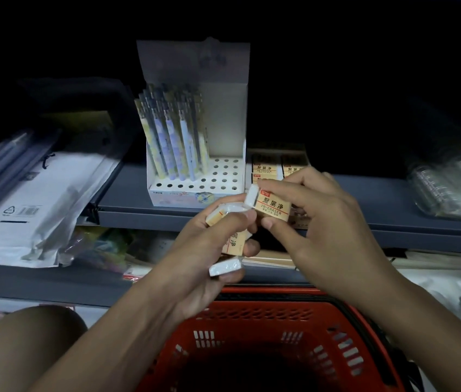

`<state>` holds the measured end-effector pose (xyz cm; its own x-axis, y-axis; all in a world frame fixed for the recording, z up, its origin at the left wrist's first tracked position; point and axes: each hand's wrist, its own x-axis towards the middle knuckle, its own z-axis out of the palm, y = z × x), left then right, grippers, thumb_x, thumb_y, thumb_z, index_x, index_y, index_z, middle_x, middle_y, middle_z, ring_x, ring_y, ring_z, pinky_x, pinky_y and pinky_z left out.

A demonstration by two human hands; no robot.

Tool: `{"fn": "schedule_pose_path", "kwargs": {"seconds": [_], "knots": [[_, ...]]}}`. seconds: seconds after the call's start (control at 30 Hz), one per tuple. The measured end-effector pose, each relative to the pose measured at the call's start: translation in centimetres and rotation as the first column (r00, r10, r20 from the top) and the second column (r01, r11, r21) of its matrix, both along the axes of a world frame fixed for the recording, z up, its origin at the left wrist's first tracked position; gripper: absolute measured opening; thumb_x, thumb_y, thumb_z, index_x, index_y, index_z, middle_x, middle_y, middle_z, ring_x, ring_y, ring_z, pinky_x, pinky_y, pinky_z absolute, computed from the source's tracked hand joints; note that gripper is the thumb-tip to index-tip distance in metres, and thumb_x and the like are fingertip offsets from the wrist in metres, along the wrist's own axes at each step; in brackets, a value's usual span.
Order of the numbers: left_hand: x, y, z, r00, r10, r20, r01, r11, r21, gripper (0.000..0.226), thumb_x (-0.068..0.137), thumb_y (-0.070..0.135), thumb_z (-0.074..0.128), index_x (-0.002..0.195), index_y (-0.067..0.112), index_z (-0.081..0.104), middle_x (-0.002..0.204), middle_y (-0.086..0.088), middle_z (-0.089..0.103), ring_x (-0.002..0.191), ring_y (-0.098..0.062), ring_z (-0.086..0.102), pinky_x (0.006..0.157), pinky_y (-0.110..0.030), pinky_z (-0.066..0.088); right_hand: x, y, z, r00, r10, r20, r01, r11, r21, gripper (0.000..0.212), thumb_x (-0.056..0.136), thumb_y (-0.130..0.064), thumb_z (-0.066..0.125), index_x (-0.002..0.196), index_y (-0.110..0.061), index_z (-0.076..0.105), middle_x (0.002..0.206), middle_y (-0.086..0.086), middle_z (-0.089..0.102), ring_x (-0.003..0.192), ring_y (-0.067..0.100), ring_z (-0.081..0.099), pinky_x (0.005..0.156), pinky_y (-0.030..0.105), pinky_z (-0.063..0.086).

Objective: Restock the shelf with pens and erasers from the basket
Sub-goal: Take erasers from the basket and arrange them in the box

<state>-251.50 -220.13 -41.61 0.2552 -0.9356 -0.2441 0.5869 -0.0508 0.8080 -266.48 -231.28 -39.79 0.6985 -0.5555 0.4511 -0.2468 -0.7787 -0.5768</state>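
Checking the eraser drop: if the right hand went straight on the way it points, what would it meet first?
Likely the left hand, with its held erasers; the right hand, pinching an eraser, points left toward it. Depth is unclear.

The grey shelf [127, 199] at mid-frame carries a white pen display box [195, 154], boxed erasers [269, 165] just right of it, and plastic-wrapped packets [40, 199] at left.

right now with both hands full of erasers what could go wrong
1. The left hand grips several erasers at once; the lowest eraser sticks out by the fingertips and might slip into the red basket below.
2. The right hand pinches one eraser close beside the pen display box; a careless move toward the eraser stack could nudge the box and its leaning pens.
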Motion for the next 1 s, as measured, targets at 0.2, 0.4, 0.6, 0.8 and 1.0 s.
{"fn": "schedule_pose_path", "kwargs": {"seconds": [0.2,0.4,0.6,0.8,1.0], "knots": [[0.4,-0.1,0.6,0.941,0.170,0.293,-0.187,0.982,0.029,0.011,0.094,0.011,0.072,0.103,0.015,0.076,0.079,-0.003,0.065,0.062,-0.020,0.052,0.050,-0.030,0.037,-0.1,-1.8,1.2,0.992,-0.120,0.046,0.119,0.993,0.028,0.031,0.089,-0.020,0.079,0.118,-0.028,0.070,0.094,-0.021,0.058,0.086,0.004,0.057,0.073,0.014,0.045],[1.4,-0.1,0.4,0.793,0.246,0.557,-0.270,0.962,-0.041,0.009,0.094,0.007,0.074,0.090,0.016,0.074,0.068,-0.003,0.059,0.060,-0.022,0.045,0.053,-0.031,0.036,0.1,-3.4,0.9,0.973,-0.233,-0.002,0.232,0.972,0.044,0.015,0.088,-0.025,0.082,0.098,-0.028,0.072,0.085,-0.014,0.058,0.080,0.007,0.058,0.066,0.011,0.046],[1.6,0.0,-0.2,0.622,0.179,0.762,-0.243,0.970,-0.029,0.018,0.090,0.007,0.074,0.095,0.025,0.077,0.069,-0.004,0.070,0.046,-0.009,0.045,0.045,-0.021,0.039,0.5,-4.1,0.2,0.970,-0.217,-0.109,0.220,0.975,0.018,0.015,0.088,-0.023,0.083,0.100,-0.026,0.076,0.084,-0.015,0.057,0.077,0.005,0.058,0.065,0.007,0.040],[1.8,-0.3,-1.0,0.517,0.156,0.841,-0.259,0.966,-0.019,0.022,0.089,0.011,0.076,0.099,0.031,0.077,0.080,0.001,0.077,0.055,-0.017,0.060,0.051,-0.033,0.051,1.3,-4.7,0.0,0.971,-0.159,-0.180,0.172,0.983,0.062,0.019,0.090,-0.018,0.080,0.106,-0.028,0.078,0.089,-0.019,0.062,0.080,0.001,0.059,0.069,0.009,0.045],[1.9,-0.3,-1.0,0.530,0.157,0.834,-0.264,0.964,-0.013,0.023,0.090,0.010,0.075,0.098,0.031,0.077,0.077,-0.005,0.075,0.046,-0.014,0.050,0.044,-0.027,0.045,2.5,-4.8,-0.7,0.975,-0.148,-0.164,0.162,0.984,0.074,0.021,0.092,-0.010,0.075,0.107,-0.023,0.080,0.107,-0.010,0.068,0.088,0.003,0.066,0.085,0.026,0.061]]}}
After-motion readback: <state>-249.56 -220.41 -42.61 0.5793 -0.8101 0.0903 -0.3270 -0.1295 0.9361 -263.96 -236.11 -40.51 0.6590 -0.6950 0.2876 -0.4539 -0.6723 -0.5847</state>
